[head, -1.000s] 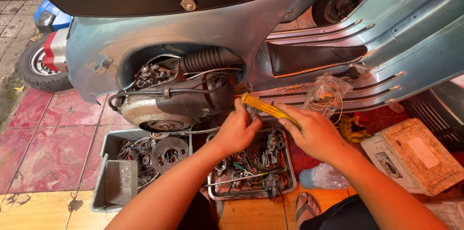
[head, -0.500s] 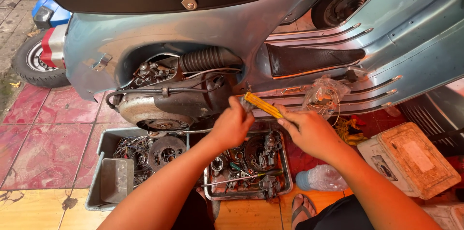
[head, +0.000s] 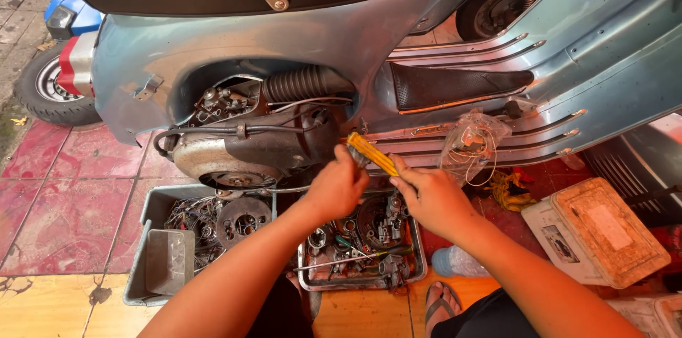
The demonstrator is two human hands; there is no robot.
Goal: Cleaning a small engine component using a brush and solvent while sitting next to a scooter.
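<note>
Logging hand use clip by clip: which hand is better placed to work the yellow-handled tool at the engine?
Probably the right hand: its grip is around the yellow-handled tool, which points toward the scooter's grey metal engine. The left hand sits at the tool's front end, seemingly steadying it.

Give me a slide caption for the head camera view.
Both hands, left hand and right hand, grip a yellow-handled screwdriver beside a scooter engine.

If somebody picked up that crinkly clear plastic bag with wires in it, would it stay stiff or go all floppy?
The crinkly clear plastic bag would probably go floppy: its thin film already slumps and creases on the pale blue scooter's footboard. It likely feels light, since only thin wires show inside. It seems unlikely to roll, though the smooth film might be slippery.
</note>
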